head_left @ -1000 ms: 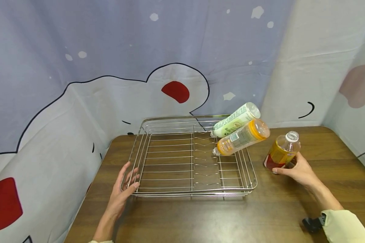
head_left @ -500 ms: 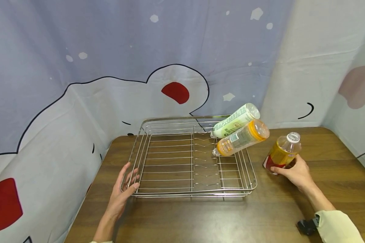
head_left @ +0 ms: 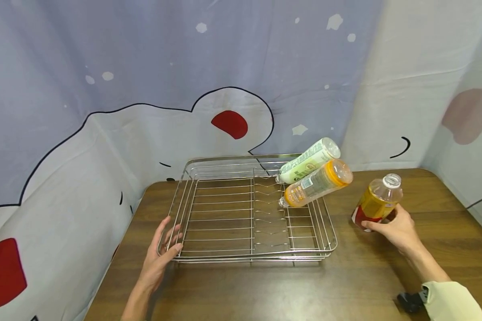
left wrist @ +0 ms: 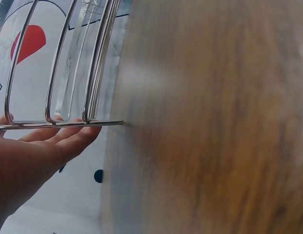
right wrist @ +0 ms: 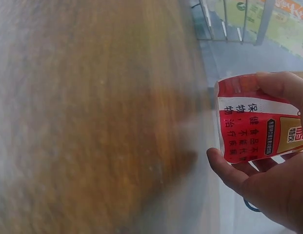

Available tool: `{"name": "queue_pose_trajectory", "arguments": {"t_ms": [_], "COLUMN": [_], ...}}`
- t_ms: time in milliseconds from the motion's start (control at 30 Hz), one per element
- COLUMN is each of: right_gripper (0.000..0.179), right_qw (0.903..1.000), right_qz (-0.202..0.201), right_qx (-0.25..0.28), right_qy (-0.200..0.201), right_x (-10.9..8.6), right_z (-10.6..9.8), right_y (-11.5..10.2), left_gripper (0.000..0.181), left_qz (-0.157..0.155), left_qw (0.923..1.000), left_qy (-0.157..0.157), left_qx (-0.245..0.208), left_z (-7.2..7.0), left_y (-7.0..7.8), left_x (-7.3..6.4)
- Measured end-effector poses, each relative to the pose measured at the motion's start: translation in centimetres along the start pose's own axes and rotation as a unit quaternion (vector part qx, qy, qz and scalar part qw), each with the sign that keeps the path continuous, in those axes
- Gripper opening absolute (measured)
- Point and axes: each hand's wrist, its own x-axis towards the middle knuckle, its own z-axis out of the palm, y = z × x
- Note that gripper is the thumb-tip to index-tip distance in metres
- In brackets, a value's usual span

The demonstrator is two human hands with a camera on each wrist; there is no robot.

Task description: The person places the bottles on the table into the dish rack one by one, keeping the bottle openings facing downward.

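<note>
My right hand [head_left: 401,229] holds a clear plastic drink bottle [head_left: 375,203] low on its body, right of the rack. Its label [right wrist: 244,122] is red and yellow, and its uncapped mouth points up. Whether its base touches the table I cannot tell. My left hand [head_left: 156,256] grips the front left corner of a metal wire dish rack [head_left: 253,257], thumb at the front and fingers along the left side. Two empty bottles lean neck-down in the rack's right part: a green-labelled bottle [head_left: 309,160] behind an orange-banded bottle [head_left: 317,183].
The rack stands on a brown wooden table [head_left: 241,290]. Behind and beside the table hangs a patterned curtain [head_left: 164,67]. A black strap device [head_left: 411,301] sits at the right sleeve [head_left: 451,301].
The right hand and its bottle have shifted very slightly, while the left hand stays at the rack corner. The head view has moved a little.
</note>
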Motion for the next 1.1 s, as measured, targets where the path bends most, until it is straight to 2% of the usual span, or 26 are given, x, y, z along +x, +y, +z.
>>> {"name": "queue_pose_trajectory", "arguments": {"t_ms": [200, 367, 700, 1100], "right_gripper": [0.075, 0.074, 0.074, 0.073], "right_qw": [1.0000, 0.9993, 0.9972, 0.9962], "right_qz": [0.005, -0.005, -0.024, -0.056], "right_qx": [-0.003, -0.036, -0.067, -0.041], "right_qy": [0.004, 0.004, 0.021, 0.053], "right_x": [-0.3, -0.5, -0.7, -0.6], "right_z": [-0.6, -1.5, -3.9, -7.1], "right_y": [-0.2, -0.6, -2.5, -5.4], "left_gripper": [0.077, 0.076, 0.076, 0.076], "left_qz": [0.000, -0.002, -0.004, -0.006], "left_qw": [1.0000, 1.0000, 1.0000, 0.9999], "left_qy": [0.002, 0.001, 0.004, 0.004], "left_qx": [-0.001, 0.000, 0.000, 0.013], "left_z": [0.0, 0.0, -0.1, -0.2], "left_y": [0.0, 0.0, 0.1, 0.2], "left_x": [0.0, 0.0, 0.0, 0.1]}}
